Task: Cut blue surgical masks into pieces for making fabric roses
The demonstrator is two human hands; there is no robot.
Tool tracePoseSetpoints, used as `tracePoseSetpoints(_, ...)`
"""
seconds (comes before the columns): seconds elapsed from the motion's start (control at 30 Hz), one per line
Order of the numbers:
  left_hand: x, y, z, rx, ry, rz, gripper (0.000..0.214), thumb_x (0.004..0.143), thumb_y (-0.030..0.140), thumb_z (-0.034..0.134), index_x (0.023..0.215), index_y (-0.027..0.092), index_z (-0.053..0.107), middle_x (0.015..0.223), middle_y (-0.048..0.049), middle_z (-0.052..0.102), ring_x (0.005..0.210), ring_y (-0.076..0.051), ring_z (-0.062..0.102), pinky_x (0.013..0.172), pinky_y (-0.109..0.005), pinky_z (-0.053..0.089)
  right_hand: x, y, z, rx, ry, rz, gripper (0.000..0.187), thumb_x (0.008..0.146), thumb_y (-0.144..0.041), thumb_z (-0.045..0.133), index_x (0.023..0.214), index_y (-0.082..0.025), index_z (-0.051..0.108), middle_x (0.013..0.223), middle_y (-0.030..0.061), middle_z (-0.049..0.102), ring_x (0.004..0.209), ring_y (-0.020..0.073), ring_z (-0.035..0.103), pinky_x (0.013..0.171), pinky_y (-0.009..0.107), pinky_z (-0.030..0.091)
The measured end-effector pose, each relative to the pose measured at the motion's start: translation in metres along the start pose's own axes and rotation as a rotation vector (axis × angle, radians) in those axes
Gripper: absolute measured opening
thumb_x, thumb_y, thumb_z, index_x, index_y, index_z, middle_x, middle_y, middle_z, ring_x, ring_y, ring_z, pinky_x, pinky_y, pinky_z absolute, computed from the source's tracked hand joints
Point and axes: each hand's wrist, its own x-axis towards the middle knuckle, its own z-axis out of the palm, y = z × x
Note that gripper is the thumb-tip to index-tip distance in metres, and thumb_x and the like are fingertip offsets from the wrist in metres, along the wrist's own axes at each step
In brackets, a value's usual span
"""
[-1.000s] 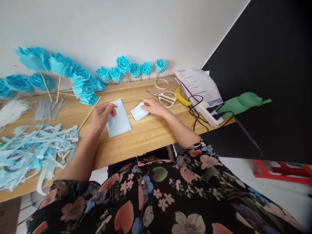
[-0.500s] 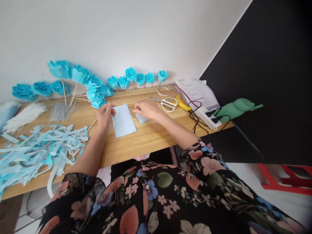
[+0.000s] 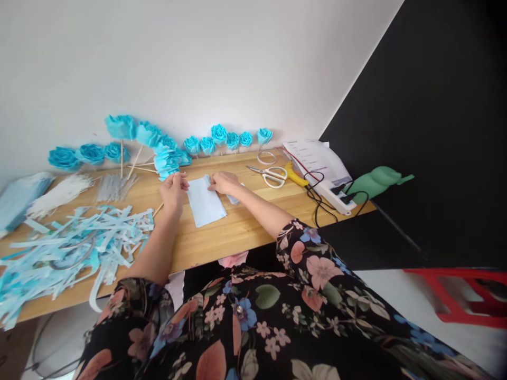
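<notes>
My left hand (image 3: 173, 190) is closed around a thin wooden stick (image 3: 158, 209), which shows below the fist and slightly past the fingertips. Just right of it, a pale blue rectangular sheet (image 3: 206, 208) of cloth-like material lies on the table. My right hand (image 3: 222, 182) has its fingers pinched at that sheet's upper right edge. Partly hidden beneath the right wrist is a small stack of pale blue pieces (image 3: 233, 199). Finished blue fabric flowers (image 3: 168, 158) on sticks lie just beyond my left hand.
Scissors (image 3: 273, 177), a tape roll (image 3: 266, 157), a yellow glue gun (image 3: 295, 175) and a corded power strip (image 3: 336, 198) occupy the right. Cut strips (image 3: 79, 248), white ties (image 3: 61, 195) and stacked blue sheets (image 3: 21, 198) cover the left. More blue flowers (image 3: 219, 134) line the wall.
My right hand has moved left from the small stack to the upper edge of the pale blue sheet. My left hand keeps the stick. The camera view has shifted a little.
</notes>
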Motion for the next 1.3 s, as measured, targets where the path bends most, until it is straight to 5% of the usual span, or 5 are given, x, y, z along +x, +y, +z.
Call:
tracePoseSetpoints(0.27, 0.009, -0.015, -0.002, -0.13, 0.09, 0.057, 0.025, 0.089, 0.04, 0.061, 0.086, 0.017, 0.067, 0.073, -0.0008, 0.066, 0.065, -0.011, 0.059, 0.068, -0.022, 0.049, -0.023, 0.007, -0.002, 0.026, 0.195, -0.044, 0.032, 0.1, -0.039, 0.053, 0.083, -0.022, 0.073, 0.094, 0.004, 0.075, 0.089, 0.0189, 0.064, 0.062, 0.029, 0.028)
tracePoseSetpoints(0.4, 0.005, -0.011, 0.002, -0.261, 0.054, 0.041, 0.039, 0.087, 0.053, 0.066, 0.11, 0.021, 0.067, 0.097, -0.0055, 0.074, 0.091, -0.019, 0.069, 0.078, -0.027, 0.053, -0.036, 0.013, -0.006, 0.313, 0.346, -0.128, 0.037, 0.095, -0.042, 0.058, 0.068, -0.018, 0.063, 0.067, -0.001, 0.062, 0.068, 0.0134, 0.052, 0.061, 0.028, 0.025)
tracePoseSetpoints(0.67, -0.019, 0.016, 0.01, -0.432, -0.543, -0.209, 0.091, 0.08, 0.09, 0.043, 0.121, 0.013, 0.07, 0.111, -0.0172, 0.077, 0.118, -0.04, 0.067, 0.096, -0.048, 0.056, -0.039, 0.031, -0.011, 0.982, 0.381, -0.209, 0.037, 0.083, -0.05, 0.062, 0.066, -0.018, 0.059, 0.06, -0.0021, 0.06, 0.06, 0.0114, 0.051, 0.06, 0.023, 0.036)
tracePoseSetpoints(0.9, -0.022, 0.013, 0.005, -0.245, -0.604, -0.146, 0.071, 0.065, 0.051, 0.088, 0.124, 0.015, 0.07, 0.122, -0.0133, 0.075, 0.111, -0.036, 0.07, 0.091, -0.04, 0.056, -0.039, 0.036, -0.012, 1.126, 0.371, -0.127, 0.043, 0.078, -0.06, 0.067, 0.069, -0.018, 0.06, 0.058, -0.0028, 0.058, 0.052, 0.0093, 0.047, 0.049, 0.021, 0.034)
tracePoseSetpoints(1.3, -0.032, 0.016, 0.009, -0.217, -0.597, -0.199, 0.061, 0.07, 0.043, 0.087, 0.123, 0.018, 0.07, 0.116, -0.0102, 0.076, 0.094, -0.028, 0.072, 0.077, -0.034, 0.057, -0.04, 0.046, -0.011, 1.07, 0.226, -0.185, 0.052, 0.068, -0.066, 0.075, 0.062, -0.017, 0.057, 0.058, -0.003, 0.051, 0.056, 0.01, 0.046, 0.051, 0.023, 0.034)
